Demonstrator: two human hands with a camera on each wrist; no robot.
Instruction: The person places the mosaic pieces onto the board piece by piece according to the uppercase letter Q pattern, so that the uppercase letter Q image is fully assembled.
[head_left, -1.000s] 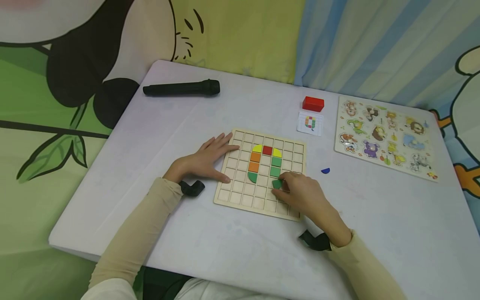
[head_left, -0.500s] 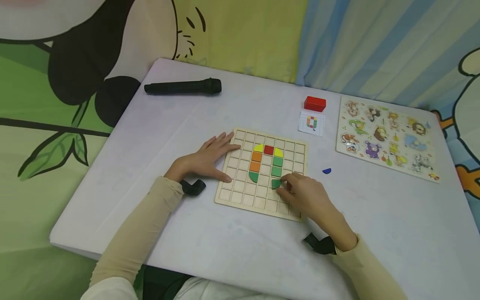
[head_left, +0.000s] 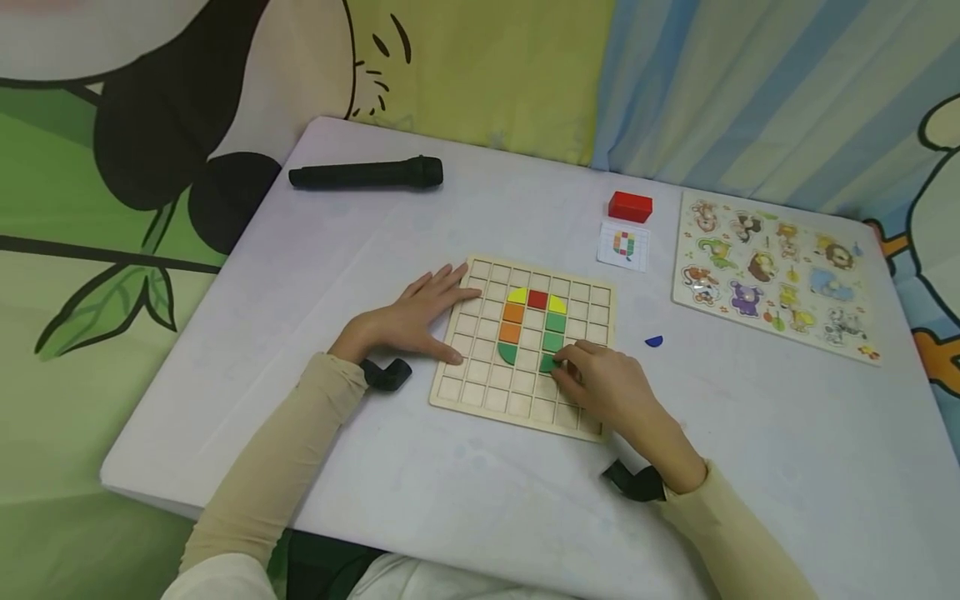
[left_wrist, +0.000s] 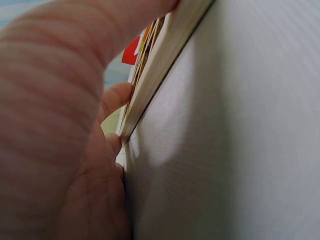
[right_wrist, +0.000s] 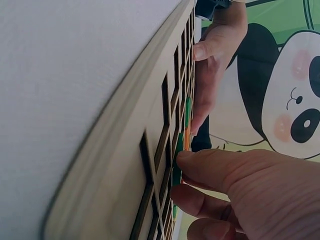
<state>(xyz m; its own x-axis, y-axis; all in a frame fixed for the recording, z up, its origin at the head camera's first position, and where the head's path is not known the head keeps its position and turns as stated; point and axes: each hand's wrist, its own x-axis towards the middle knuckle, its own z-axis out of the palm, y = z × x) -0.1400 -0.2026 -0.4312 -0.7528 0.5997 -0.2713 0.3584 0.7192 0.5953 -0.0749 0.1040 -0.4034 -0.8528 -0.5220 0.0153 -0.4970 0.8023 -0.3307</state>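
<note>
A wooden grid board [head_left: 497, 402] lies on the white table with coloured tiles set into several of its cells. My left hand [head_left: 412, 322] rests spread along the board's left edge, thumb and fingers on the rim. My right hand [head_left: 613, 385] pinches a green tile [head_left: 547, 363] between thumb and forefinger, low over the cell below two green square tiles [head_left: 553, 332]. In the right wrist view the same green tile [right_wrist: 177, 162] stands at the fingertips, close against the grid. Yellow, red and orange tiles [head_left: 512, 322] form the rest of the ring, with a green quarter-round [head_left: 507, 354] at lower left.
Right of the board lies a blue half-round piece [head_left: 654, 342]. Behind it are a pattern card [head_left: 624, 246] and a red block [head_left: 631, 207]. An animal puzzle board [head_left: 772, 321] occupies the back right, a black microphone [head_left: 367, 174] the back left.
The green tile has turned in my right fingers and shifted slightly left and up, closer under the green squares. My left hand has stayed in place on the board.
</note>
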